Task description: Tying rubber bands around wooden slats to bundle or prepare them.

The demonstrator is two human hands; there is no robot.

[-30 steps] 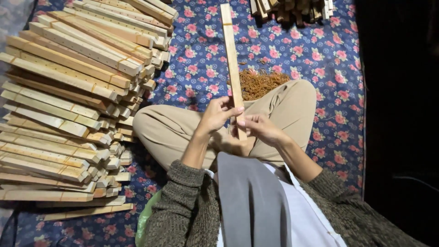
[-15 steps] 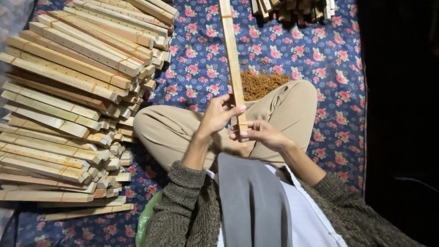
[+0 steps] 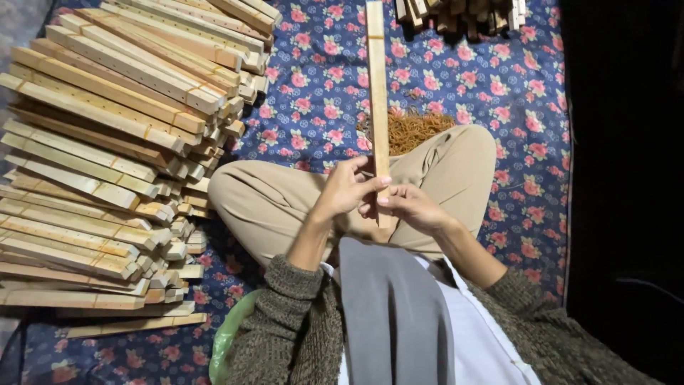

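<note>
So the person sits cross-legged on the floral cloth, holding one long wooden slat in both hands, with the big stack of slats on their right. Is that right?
Not quite: the stack of slats lies on the person's left, as the head view shows. The rest holds: cross-legged on the floral cloth, with the left hand and right hand both holding one long wooden slat.

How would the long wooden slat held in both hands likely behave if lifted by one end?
The wooden slat looks stiff: it stays straight though the left hand and right hand grip only its near end. It is thin and narrow, so probably light. Its flat faces suggest it would not roll.
</note>
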